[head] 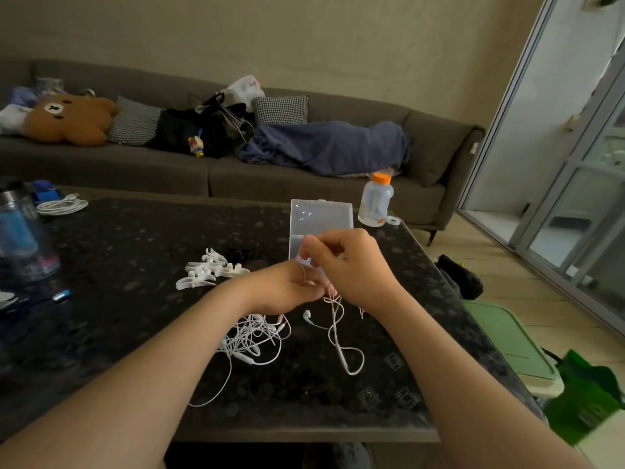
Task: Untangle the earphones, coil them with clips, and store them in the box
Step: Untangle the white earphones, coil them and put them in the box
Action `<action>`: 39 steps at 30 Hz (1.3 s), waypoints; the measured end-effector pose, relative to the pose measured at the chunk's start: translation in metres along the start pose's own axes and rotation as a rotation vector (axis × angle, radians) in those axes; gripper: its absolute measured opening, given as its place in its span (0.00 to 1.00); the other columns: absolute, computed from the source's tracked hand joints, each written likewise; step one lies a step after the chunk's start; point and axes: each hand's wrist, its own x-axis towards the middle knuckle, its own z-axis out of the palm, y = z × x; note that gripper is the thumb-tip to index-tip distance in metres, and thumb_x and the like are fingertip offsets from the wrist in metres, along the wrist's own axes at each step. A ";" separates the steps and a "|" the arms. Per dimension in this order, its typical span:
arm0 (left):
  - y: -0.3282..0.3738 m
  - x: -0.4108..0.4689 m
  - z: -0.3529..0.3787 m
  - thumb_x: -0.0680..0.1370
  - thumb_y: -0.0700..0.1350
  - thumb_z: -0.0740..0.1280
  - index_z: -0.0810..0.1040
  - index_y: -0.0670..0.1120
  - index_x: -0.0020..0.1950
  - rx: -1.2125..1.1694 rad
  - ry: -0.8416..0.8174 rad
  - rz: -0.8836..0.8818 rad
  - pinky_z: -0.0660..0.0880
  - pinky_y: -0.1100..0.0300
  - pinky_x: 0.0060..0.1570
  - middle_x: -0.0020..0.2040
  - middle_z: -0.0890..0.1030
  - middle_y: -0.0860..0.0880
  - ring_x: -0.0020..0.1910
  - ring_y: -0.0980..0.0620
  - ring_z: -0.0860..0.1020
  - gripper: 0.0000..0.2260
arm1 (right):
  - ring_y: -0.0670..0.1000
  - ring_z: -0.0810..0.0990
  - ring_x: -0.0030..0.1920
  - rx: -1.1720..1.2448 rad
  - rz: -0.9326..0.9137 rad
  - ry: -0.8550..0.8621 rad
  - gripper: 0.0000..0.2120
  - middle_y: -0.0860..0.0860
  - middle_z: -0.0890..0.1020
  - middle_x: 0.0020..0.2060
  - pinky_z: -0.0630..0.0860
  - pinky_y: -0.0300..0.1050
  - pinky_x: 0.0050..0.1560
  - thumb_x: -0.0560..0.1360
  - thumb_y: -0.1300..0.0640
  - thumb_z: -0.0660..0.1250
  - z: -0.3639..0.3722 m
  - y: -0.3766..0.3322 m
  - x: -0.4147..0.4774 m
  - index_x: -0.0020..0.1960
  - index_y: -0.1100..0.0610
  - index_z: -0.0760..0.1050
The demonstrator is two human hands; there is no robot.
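Holding: the left hand (287, 289) and right hand (351, 269) are raised close together just over the dark speckled counter (135, 248), both with fingers curled in.
Left hand: thumb and fingers pinch a pale pinkish earphone cord (334, 328) at its lower held part.
Right hand: a little higher and further from the person than the left, its bunched fingertips pinch the same cord higher up.
Earphone cord: its strands hang from the hands to the counter and end in a loose loop on the near side. One earbud (307, 315) with a teal tip lies on the counter just left of the hanging strands.
Tangle: a knotted heap of white earphones (253, 340) lies on the counter under the left wrist, apart from the held cord, with one strand trailing toward the near edge.
Clips: a pile of white clips (209, 269) lies left of the hands, beyond the tangle, with a few black clips (238, 254) just behind it.
Box: a clear plastic box (319, 218) stands open directly beyond the hands, lid upright. Its base is partly hidden by the right hand, and its contents cannot be told.
Bottle: a clear bottle (375, 201) with an orange cap stands near the counter's far right corner.
Cable: a coiled white cable (62, 206) lies at the far left.
Sofa: a grey sofa (304, 184) beyond the counter carries a brown bear plush (67, 118) and a blue blanket (328, 147).
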 end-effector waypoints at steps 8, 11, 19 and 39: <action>-0.014 0.022 0.018 0.81 0.29 0.64 0.81 0.50 0.67 0.121 -0.194 -0.122 0.82 0.54 0.61 0.59 0.85 0.49 0.56 0.53 0.84 0.21 | 0.41 0.81 0.53 -0.085 0.206 -0.130 0.13 0.44 0.85 0.48 0.71 0.31 0.51 0.85 0.48 0.66 0.002 0.023 -0.001 0.49 0.51 0.86; -0.008 0.025 0.020 0.80 0.37 0.72 0.80 0.51 0.68 -0.017 -0.255 -0.078 0.81 0.55 0.56 0.59 0.86 0.50 0.51 0.57 0.84 0.18 | 0.45 0.83 0.48 -0.024 0.300 -0.130 0.15 0.47 0.85 0.46 0.74 0.34 0.46 0.85 0.47 0.65 0.002 0.024 -0.001 0.50 0.55 0.84; 0.013 0.019 0.011 0.82 0.38 0.70 0.87 0.47 0.57 -0.390 -0.323 -0.053 0.80 0.58 0.51 0.50 0.85 0.48 0.46 0.52 0.81 0.08 | 0.43 0.82 0.45 0.006 0.340 -0.015 0.12 0.45 0.83 0.46 0.74 0.34 0.41 0.85 0.47 0.66 -0.004 0.021 0.000 0.55 0.53 0.83; 0.005 0.002 -0.013 0.80 0.50 0.75 0.88 0.46 0.50 -0.394 0.344 -0.090 0.77 0.53 0.53 0.43 0.85 0.47 0.47 0.52 0.82 0.08 | 0.42 0.78 0.41 0.221 0.242 0.339 0.06 0.46 0.79 0.45 0.72 0.37 0.40 0.86 0.49 0.64 -0.020 -0.008 -0.004 0.58 0.51 0.76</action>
